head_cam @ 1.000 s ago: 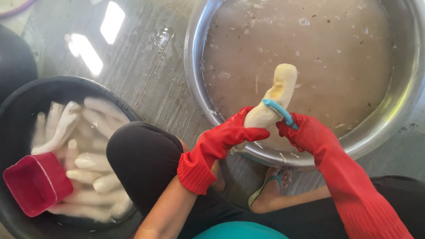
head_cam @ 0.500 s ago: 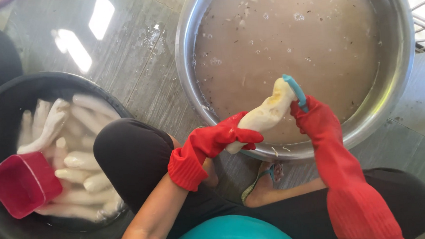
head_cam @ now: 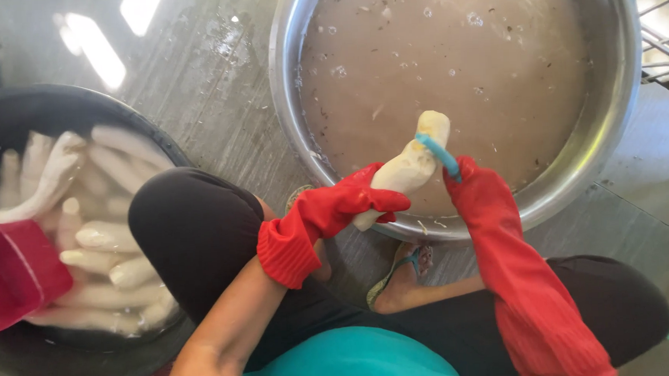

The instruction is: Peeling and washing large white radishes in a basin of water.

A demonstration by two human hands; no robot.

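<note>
Peeler has slid from mid-root up near the tip of the pale root, so another strip is coming off. Left hand grips the root's lower end over the basin; right hand holds the peeler.

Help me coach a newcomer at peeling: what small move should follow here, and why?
Probably draw the blue peeler in the right hand down the pale root toward the left hand. The blade sits near the root's upper end, over the metal basin of murky water.
</note>
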